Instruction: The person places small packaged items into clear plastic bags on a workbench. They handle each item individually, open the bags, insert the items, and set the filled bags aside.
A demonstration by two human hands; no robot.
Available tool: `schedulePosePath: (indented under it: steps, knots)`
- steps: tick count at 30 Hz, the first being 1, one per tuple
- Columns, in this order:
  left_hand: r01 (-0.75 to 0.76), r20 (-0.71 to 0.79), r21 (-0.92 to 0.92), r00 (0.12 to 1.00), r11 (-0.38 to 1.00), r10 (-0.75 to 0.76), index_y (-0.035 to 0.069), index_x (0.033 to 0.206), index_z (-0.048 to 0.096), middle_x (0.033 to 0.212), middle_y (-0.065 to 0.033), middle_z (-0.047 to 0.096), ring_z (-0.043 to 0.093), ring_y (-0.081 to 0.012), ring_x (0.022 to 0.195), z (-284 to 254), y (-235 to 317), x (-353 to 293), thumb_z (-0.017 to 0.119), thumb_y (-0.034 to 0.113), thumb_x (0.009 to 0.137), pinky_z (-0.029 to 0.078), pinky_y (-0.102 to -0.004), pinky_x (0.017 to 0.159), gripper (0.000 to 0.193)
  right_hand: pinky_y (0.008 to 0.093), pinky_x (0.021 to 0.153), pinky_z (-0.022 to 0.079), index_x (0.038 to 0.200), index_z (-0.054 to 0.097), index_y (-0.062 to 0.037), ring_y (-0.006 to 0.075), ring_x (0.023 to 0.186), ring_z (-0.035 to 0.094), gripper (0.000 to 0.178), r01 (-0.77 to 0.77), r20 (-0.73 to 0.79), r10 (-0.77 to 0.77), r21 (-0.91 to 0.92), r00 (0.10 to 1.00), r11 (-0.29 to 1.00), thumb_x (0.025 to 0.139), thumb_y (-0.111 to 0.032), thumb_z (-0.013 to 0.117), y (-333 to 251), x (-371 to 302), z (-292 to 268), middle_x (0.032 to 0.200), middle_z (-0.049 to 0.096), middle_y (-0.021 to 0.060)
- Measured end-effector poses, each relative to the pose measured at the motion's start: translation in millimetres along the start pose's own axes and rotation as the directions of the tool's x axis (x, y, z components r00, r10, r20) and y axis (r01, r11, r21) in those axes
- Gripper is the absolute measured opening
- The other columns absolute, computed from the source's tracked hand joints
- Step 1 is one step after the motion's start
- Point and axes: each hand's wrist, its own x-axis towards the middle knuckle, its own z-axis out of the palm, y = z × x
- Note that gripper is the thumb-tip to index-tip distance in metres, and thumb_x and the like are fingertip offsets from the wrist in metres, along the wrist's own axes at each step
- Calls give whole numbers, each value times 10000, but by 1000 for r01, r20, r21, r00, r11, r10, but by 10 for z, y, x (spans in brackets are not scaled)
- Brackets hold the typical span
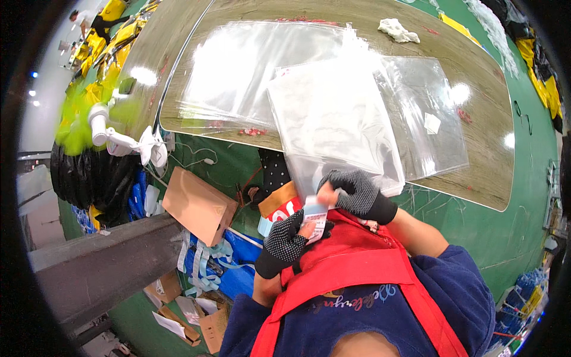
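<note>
In my left hand, gloved in black with white dots, is a small stack of white printed labels, gripped between thumb and fingers. My right hand wears a matching glove with bare fingertips. Its thumb and finger are pinched together just above the labels' upper end; what lies between them is too small to make out. Both hands are in front of my red apron, close to the table edge. Right beyond them, a stack of clear plastic bags overhangs the edge of the wood-grain table.
More clear bags are spread at the table's left, others at its right. A crumpled white wad sits at the far side. A white fan with green blades stands left. Below are a cardboard box and a dark beam.
</note>
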Motion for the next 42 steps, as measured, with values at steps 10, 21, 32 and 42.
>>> schedulePosePath:
  steps: [10,21,32,42]
  knots:
    - [14,-253,-740,920,672,-298,-28,1225,454,957,-217,626,656,-279,729,-270,-493,-190,501,187,908,561,-373,649,386,431,808,393,931,610,-49,289,929,526,396,5,-182,-411,-910,893,414,768,-409,620,236,111,-222,980,593,111]
    - [-136,-422,-691,874,710,-243,-23,1242,432,945,-193,624,643,-242,675,-173,-231,36,471,181,912,545,-329,596,391,450,853,370,998,557,-101,306,1000,478,430,-109,-201,-100,-815,975,569,677,-354,688,320,-24,-26,1068,528,105]
    - [-131,-420,-670,879,731,-228,-12,1247,439,958,-204,626,652,-256,706,-95,-221,58,460,203,926,549,-337,641,387,442,863,349,928,567,-112,301,1031,459,356,-82,-244,-250,-850,937,521,649,-288,701,417,-40,47,1064,505,94]
    - [-131,-375,-700,904,702,-205,-13,1241,435,981,-214,623,655,-265,767,-71,-296,76,446,203,933,549,-353,682,377,462,944,318,902,632,-118,316,1131,433,247,-109,-276,-200,-798,940,592,676,-204,682,371,-59,85,1161,525,87]
